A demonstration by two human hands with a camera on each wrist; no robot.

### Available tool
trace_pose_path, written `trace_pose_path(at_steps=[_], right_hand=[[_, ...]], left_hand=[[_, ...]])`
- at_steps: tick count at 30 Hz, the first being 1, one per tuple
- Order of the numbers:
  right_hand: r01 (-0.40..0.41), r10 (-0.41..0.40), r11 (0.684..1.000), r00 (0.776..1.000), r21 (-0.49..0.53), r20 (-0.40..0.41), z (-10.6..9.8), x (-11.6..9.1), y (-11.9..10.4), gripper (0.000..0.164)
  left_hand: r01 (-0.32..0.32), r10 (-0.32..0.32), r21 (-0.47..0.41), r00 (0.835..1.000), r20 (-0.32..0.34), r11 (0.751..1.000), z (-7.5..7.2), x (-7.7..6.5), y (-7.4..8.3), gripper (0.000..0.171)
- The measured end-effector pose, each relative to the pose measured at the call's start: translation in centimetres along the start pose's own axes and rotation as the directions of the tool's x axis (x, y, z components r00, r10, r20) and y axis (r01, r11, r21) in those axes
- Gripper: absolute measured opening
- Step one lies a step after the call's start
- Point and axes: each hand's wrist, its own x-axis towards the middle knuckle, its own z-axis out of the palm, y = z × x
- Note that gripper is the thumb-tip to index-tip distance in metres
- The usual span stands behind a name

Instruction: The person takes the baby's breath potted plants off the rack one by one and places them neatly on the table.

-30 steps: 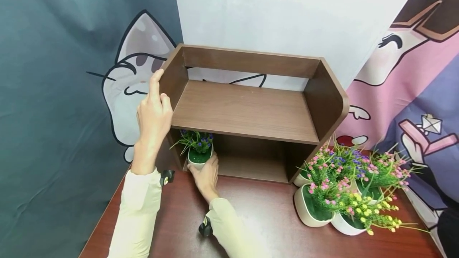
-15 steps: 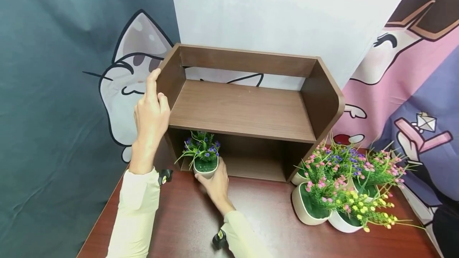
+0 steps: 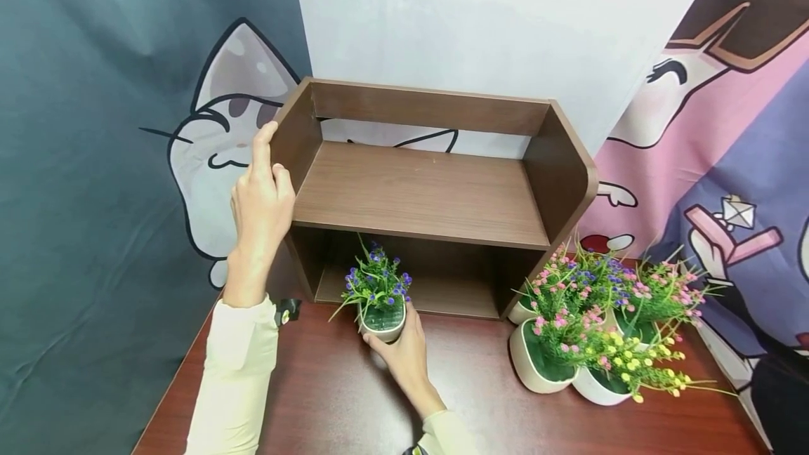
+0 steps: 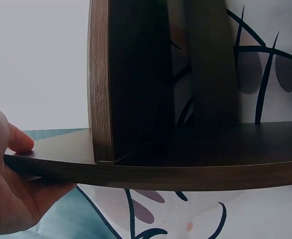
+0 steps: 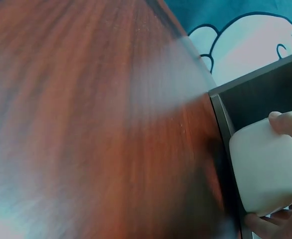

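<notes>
My right hand grips the white pot of an artificial plant with green leaves and small blue-purple flowers. The plant is upright in front of the lower compartment of a brown wooden shelf. In the right wrist view, thumb and fingers hold opposite sides of the white pot. At the shelf's left side panel is my left hand. The left wrist view has that hand pinching the board's edge, thumb on one face and fingers on the other.
Several potted plants with pink, purple and yellow flowers crowd together right of the shelf on the reddish-brown table. Cartoon-printed cloth hangs behind and beside the table. A crossboard spans the shelf's upper back.
My right hand has drawn the blue-purple plant out of the lower left compartment, toward me and to the right. The left hand keeps its hold on the side panel.
</notes>
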Motion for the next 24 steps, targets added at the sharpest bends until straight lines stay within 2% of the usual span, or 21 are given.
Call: trace_pose_path(at_steps=[11,19,24], right_hand=[[-0.025,0.027,0.998,0.999,0.052,-0.028,-4.0,-2.5,1.5,0.089],[-0.077,0.074,0.990,0.997,0.115,0.031,-6.6,-4.6,3.4,0.075],[-0.128,0.125,0.987,0.992,0.099,0.036,-8.5,-6.0,4.6,0.074]], left_hand=[[0.001,-0.001,0.005,1.000,-0.003,1.000,-0.1,0.0,0.1,0.048],[0.002,-0.002,0.006,1.000,-0.004,1.000,-0.2,0.0,0.0,0.049],[0.000,0.000,-0.001,1.000,-0.002,1.000,-0.1,0.0,0.2,0.049]])
